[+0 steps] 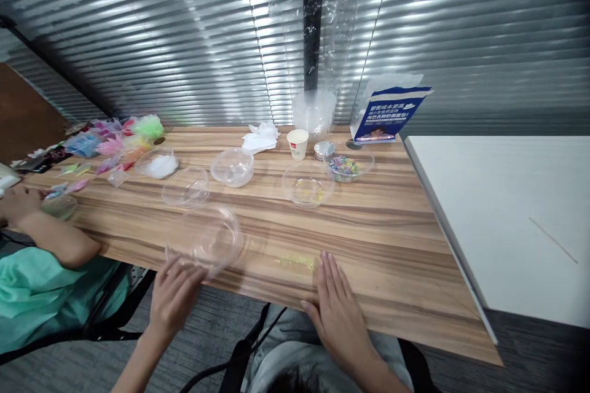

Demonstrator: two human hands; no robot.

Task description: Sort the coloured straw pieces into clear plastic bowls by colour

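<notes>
Yellow bits [297,262] lie in a thin, loose patch on the near part of a wood-grain table [391,282], between the person's two hands. The right hand [338,313] is flat and outstretched, fingers together and thumb apart, its fingertips at the right end of the patch; it has hold of nothing visible. The left hand [174,295] has its fingers bent over the near rim of a large clear bowl [203,236], gripping it at the table's edge; bowl and fingers are blurred. At far left, a co-worker's forearm [58,236] rests by the table. Beyond, a clear dish [308,203] contains more yellow pieces, just beside a bowl of multicoloured pieces [343,166]. Behind them stand a paper cup [297,147], white tissues [260,137] and a blue bag [389,113], with slatted blinds [184,43] at the back.
</notes>
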